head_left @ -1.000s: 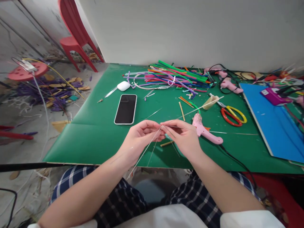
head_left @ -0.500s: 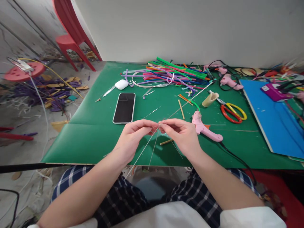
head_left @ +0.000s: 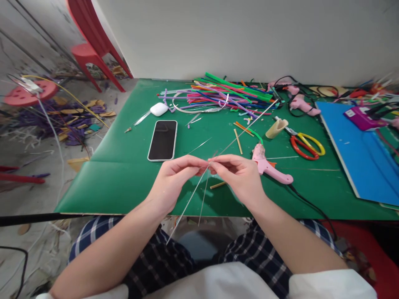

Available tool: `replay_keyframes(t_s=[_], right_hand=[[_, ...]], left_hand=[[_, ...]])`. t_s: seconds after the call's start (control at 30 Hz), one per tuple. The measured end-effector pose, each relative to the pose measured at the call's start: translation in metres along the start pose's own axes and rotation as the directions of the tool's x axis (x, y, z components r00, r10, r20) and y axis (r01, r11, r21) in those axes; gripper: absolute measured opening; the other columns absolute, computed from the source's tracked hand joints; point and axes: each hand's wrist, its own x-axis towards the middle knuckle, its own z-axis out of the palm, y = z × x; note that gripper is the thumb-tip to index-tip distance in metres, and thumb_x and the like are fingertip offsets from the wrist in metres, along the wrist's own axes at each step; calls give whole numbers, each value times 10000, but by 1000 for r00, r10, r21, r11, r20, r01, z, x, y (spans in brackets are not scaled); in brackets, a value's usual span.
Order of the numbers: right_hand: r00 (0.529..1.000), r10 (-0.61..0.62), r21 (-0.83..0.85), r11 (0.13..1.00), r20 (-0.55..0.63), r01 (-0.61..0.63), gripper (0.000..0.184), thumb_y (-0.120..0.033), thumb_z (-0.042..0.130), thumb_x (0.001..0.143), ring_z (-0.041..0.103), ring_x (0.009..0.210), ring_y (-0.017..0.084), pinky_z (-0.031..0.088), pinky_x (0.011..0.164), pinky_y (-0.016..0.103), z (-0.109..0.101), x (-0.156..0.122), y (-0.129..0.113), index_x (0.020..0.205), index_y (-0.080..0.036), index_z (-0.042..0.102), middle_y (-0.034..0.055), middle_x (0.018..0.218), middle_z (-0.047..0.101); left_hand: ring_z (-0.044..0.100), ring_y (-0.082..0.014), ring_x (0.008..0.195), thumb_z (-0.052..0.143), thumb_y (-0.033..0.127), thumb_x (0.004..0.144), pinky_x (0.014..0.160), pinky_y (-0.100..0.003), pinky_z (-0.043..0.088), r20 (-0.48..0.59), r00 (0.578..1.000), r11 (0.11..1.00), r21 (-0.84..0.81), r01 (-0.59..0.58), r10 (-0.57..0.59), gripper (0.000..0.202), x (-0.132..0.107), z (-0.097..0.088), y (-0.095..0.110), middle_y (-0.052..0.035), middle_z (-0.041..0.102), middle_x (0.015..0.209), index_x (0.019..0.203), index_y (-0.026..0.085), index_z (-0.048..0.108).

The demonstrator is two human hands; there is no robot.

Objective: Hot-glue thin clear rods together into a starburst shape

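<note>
My left hand (head_left: 174, 178) and my right hand (head_left: 238, 176) meet above the green table, thumbs and forefingers pinched together. Both grip thin pale strips (head_left: 187, 205), thin as wire, that cross at my fingertips. One long strip runs from the far right down past my fingers toward my lap, and a shorter one hangs below. The exact crossing is hidden by my fingers. Beside my right hand lies a pink hot glue gun (head_left: 271, 168). A smartphone (head_left: 162, 140) rests beyond my left hand. Short bamboo-coloured sticks (head_left: 237, 141) lie past my fingers.
A heap of coloured pipe cleaners (head_left: 224, 95) lies at the back of the green table (head_left: 102, 182). Scissors (head_left: 307, 145) and a bamboo tube piece (head_left: 276, 128) are to the right, near a blue board (head_left: 358, 158). A white earbud case (head_left: 158, 109) sits back left.
The crossed strips have swung slightly, their lower ends shifting a little to the right and down. My hands keep the same pinch at nearly the same place.
</note>
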Motion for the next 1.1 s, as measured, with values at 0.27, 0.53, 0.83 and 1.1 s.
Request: replay_keyframes(t_s=[0.27, 0.53, 0.83, 1.1], right_hand=[[1000, -2, -11, 1000, -1, 2, 91, -247, 617, 738, 644, 628, 123, 531, 557, 220, 0, -2, 1, 788, -190, 667, -3, 716, 689], [1000, 9, 17, 1000, 8, -10, 104, -260, 643, 724, 643, 628, 119, 530, 584, 230, -1, 0, -1, 791, -193, 685, -2, 735, 697], [999, 9, 20, 1000, 40, -9, 94, -264, 648, 722, 642, 619, 120, 533, 591, 239, -3, 2, 2, 774, -194, 680, -11, 677, 688], [992, -104, -121, 986, 75, 112, 74, -208, 605, 756, 644, 730, 116, 519, 680, 231, -7, 4, 0, 807, -190, 656, -3, 797, 686]], left_hand=[[599, -148, 763, 602, 171, 733, 741, -256, 467, 15, 1000, 1000, 12, -28, 28, 115, -2, 1, 0, -18, 661, 787, 778, 197, 705], [604, -138, 774, 589, 149, 741, 740, -242, 469, 37, 999, 999, 19, -27, 26, 141, 1, -2, 3, -7, 676, 787, 773, 210, 712], [603, -133, 769, 592, 148, 747, 746, -240, 480, 98, 995, 999, 33, -34, 31, 128, 2, -5, 2, -8, 656, 790, 783, 198, 705], [628, -143, 751, 608, 243, 754, 737, -249, 489, 60, 997, 988, 154, 32, -41, 116, 11, -15, 3, -13, 690, 799, 818, 207, 697]])
